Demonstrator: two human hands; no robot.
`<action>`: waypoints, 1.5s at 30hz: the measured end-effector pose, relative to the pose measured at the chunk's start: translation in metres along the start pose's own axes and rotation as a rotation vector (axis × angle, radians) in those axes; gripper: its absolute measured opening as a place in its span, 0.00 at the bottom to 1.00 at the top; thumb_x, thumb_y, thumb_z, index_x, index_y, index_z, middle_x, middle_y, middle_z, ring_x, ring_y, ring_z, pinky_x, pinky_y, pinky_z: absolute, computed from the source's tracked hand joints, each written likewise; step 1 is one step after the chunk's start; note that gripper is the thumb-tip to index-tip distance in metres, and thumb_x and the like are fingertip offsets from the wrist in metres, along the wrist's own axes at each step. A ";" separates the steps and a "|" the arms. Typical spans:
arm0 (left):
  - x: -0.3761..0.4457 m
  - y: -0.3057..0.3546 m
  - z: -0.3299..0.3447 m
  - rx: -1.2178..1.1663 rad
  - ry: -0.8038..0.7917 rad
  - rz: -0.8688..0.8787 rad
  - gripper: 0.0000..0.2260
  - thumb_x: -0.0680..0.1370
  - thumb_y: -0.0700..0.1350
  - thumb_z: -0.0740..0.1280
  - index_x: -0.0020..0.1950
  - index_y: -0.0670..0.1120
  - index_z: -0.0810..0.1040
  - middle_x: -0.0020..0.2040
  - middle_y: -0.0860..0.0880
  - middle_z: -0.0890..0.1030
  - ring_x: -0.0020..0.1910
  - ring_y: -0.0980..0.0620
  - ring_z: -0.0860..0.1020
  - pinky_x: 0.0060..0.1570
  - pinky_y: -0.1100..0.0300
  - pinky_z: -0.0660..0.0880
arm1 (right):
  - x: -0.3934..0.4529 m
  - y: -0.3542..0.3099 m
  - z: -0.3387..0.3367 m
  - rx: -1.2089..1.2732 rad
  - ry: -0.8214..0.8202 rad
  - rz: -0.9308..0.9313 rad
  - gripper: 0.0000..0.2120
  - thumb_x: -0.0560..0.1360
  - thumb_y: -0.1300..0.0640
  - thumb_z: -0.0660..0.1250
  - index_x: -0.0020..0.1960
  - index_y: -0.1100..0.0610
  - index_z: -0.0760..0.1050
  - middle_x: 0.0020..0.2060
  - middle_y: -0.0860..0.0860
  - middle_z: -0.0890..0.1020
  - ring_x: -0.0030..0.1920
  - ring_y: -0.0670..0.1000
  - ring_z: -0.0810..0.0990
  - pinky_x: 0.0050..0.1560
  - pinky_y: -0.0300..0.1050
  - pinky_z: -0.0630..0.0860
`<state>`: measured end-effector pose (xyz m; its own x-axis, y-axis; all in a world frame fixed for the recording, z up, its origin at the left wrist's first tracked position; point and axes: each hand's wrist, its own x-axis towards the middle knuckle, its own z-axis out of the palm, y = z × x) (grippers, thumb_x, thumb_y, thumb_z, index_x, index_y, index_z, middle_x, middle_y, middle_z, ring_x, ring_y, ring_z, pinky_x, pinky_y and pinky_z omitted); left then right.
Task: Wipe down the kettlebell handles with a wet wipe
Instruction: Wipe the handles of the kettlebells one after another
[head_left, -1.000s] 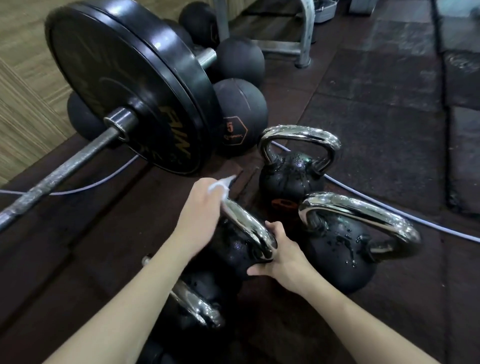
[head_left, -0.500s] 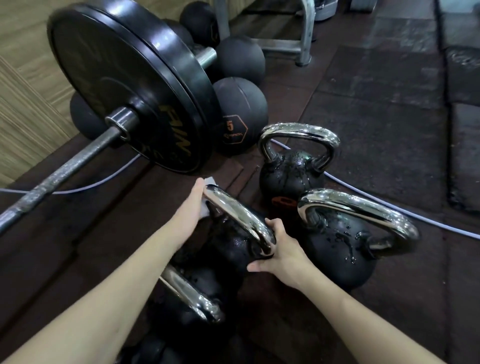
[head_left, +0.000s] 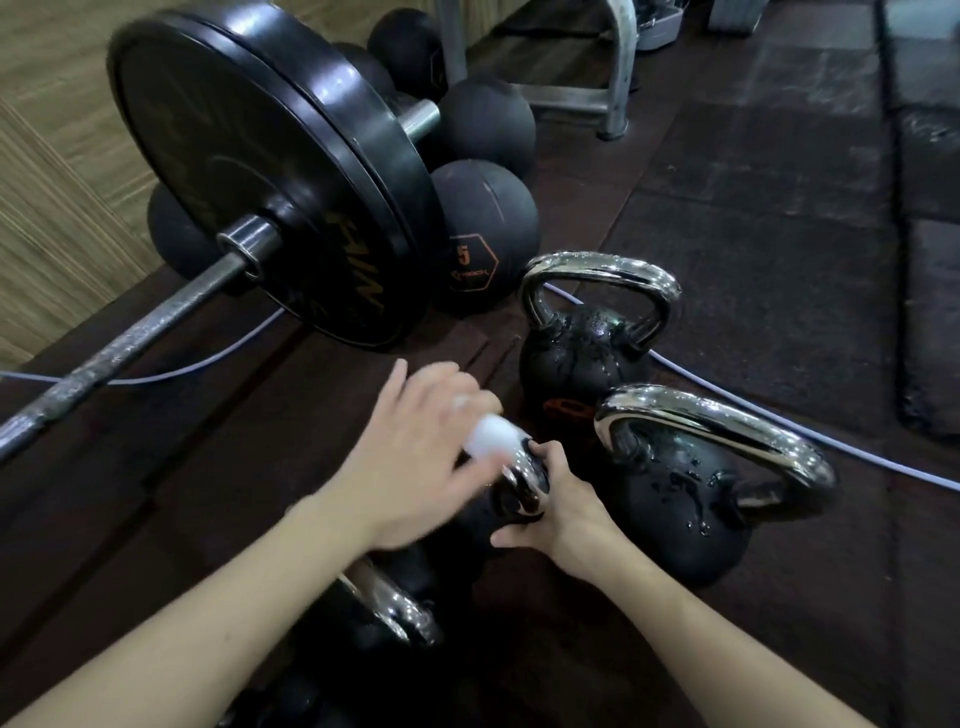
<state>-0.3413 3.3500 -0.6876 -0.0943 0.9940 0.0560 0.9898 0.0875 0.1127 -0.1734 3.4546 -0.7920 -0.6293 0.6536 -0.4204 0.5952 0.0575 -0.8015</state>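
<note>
Several black kettlebells with chrome handles stand on the dark gym floor. My left hand (head_left: 410, 452), blurred by motion, holds a white wet wipe (head_left: 491, 441) against the top of the chrome handle (head_left: 524, 480) of the middle kettlebell. My right hand (head_left: 563, 512) grips the near end of that same handle and the bell's body. A larger wet kettlebell (head_left: 680, 493) stands just to the right, another (head_left: 587, 353) behind it, and one more chrome handle (head_left: 392, 605) shows under my left forearm.
A loaded barbell with a big black plate (head_left: 270, 171) lies at the left, its bar (head_left: 130, 338) running toward me. Black medicine balls (head_left: 483, 234) sit behind it. A pale cable (head_left: 779, 421) crosses the floor mats, and a metal frame leg (head_left: 618, 67) stands at the back.
My left hand has swept the wipe from the far left end of the handle up over its top toward my right hand. My right hand has kept its hold.
</note>
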 end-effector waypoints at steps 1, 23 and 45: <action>0.008 -0.010 -0.005 -0.122 0.008 -0.105 0.17 0.83 0.63 0.50 0.60 0.60 0.75 0.59 0.58 0.75 0.67 0.50 0.71 0.74 0.32 0.57 | 0.000 0.000 0.000 0.008 -0.002 -0.001 0.50 0.57 0.56 0.88 0.70 0.44 0.62 0.55 0.45 0.82 0.54 0.47 0.82 0.52 0.37 0.75; 0.008 0.017 -0.001 -0.174 0.037 -0.253 0.19 0.84 0.58 0.50 0.63 0.58 0.78 0.65 0.58 0.72 0.81 0.46 0.57 0.80 0.41 0.48 | -0.004 -0.006 -0.003 0.000 -0.025 0.009 0.47 0.60 0.58 0.87 0.70 0.48 0.63 0.56 0.47 0.81 0.53 0.47 0.80 0.52 0.36 0.72; -0.018 0.082 0.005 0.202 -0.110 0.154 0.20 0.81 0.53 0.59 0.65 0.44 0.81 0.66 0.47 0.80 0.75 0.43 0.71 0.76 0.38 0.62 | -0.009 -0.005 -0.007 0.000 0.001 -0.135 0.11 0.83 0.60 0.64 0.51 0.44 0.69 0.46 0.46 0.78 0.34 0.30 0.78 0.37 0.23 0.72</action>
<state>-0.2580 3.3400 -0.6840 0.0605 0.9968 -0.0518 0.9939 -0.0649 -0.0895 -0.1669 3.4542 -0.7816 -0.7031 0.6409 -0.3079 0.5049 0.1451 -0.8509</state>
